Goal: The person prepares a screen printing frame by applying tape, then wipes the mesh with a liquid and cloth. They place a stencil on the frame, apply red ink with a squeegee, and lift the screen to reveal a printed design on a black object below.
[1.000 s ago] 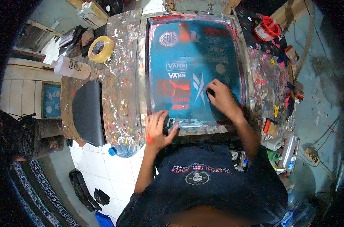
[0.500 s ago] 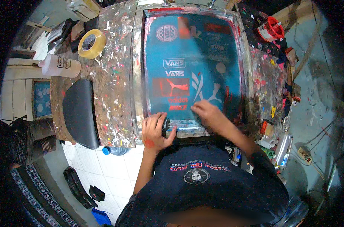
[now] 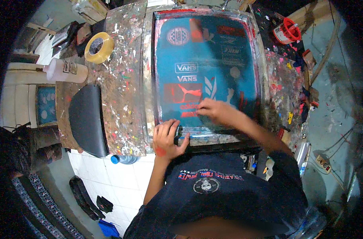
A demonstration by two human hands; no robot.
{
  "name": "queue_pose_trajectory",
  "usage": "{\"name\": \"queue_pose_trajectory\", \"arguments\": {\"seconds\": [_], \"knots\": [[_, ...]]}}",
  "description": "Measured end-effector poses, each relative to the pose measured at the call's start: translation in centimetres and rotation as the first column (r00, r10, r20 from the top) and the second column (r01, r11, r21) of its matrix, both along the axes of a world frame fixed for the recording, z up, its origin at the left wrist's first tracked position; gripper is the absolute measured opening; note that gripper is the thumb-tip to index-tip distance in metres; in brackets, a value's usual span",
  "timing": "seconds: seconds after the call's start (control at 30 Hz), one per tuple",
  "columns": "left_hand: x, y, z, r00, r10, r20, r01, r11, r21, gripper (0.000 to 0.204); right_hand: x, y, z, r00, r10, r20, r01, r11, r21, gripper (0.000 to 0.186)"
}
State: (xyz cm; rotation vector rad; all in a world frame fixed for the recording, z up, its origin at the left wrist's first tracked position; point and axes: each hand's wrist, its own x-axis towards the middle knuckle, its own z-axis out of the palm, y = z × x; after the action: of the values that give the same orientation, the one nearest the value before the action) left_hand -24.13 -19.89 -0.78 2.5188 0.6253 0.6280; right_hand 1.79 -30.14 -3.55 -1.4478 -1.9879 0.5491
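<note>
A silk-screen frame [image 3: 262, 75] with teal mesh [image 3: 169, 55] lies in front of me; pale and red stencil designs show on it. My left hand [image 3: 168, 139] rests on the frame's near left corner, fingers bent slightly over it and thumb spread apart. A small dark object [image 3: 178, 134] shows between that thumb and forefinger; I cannot tell whether the hand touches it. Over the lower middle of the mesh, beside a red stencil patch [image 3: 183, 93], is my right hand [image 3: 215, 111]. Its fingers are drawn together in a pinch, somewhat blurred. Whatever they hold, if anything, is hidden.
A roll of clear yellowish tape [image 3: 99, 47], a plastic bottle [image 3: 67, 71] and a black rounded pad [image 3: 87, 121] are on the paint-spattered table [image 3: 125, 75] at left. A red-and-white tub [image 3: 286, 32] stands at the far right. A blue-capped bottle [image 3: 125, 159] is below the table's near edge.
My right hand has moved a little left and away from me over the mesh, now partly covering the red lettering. My left hand keeps its place on the frame. The view has shifted slightly.
</note>
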Motion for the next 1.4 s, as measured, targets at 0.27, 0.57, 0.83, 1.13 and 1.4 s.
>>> {"name": "queue_pose_trajectory", "arguments": {"seconds": [0.27,0.57,0.83,1.13,1.4], "knots": [[0.3,-0.2,0.3,1.000,0.030,-0.004,-0.030,0.999,0.026,0.047,0.4,-0.1,-1.1,0.964,-0.246,0.099,0.256,0.960,-0.112,0.029],[-0.2,-0.2,0.5,0.999,0.031,-0.035,-0.030,0.999,0.023,0.047,13.9,-1.1,3.4,0.659,-0.732,0.173,0.735,0.675,0.057,0.024],[0.6,-0.7,0.9,0.998,0.034,-0.057,-0.035,0.999,-0.014,0.046,30.9,-15.9,4.7,0.139,-0.863,0.485,0.909,0.306,0.284,0.057],[11.0,3.1,6.7,0.960,-0.271,0.065,0.273,0.961,-0.032,0.046,42.0,-5.2,9.7,0.141,-0.975,0.174,0.958,0.178,0.224,0.134],[21.6,5.7,8.6,0.904,-0.296,0.309,0.322,0.946,-0.036,0.054,38.5,-5.7,11.7,0.165,-0.982,0.087,0.911,0.186,0.368,0.112]]}}
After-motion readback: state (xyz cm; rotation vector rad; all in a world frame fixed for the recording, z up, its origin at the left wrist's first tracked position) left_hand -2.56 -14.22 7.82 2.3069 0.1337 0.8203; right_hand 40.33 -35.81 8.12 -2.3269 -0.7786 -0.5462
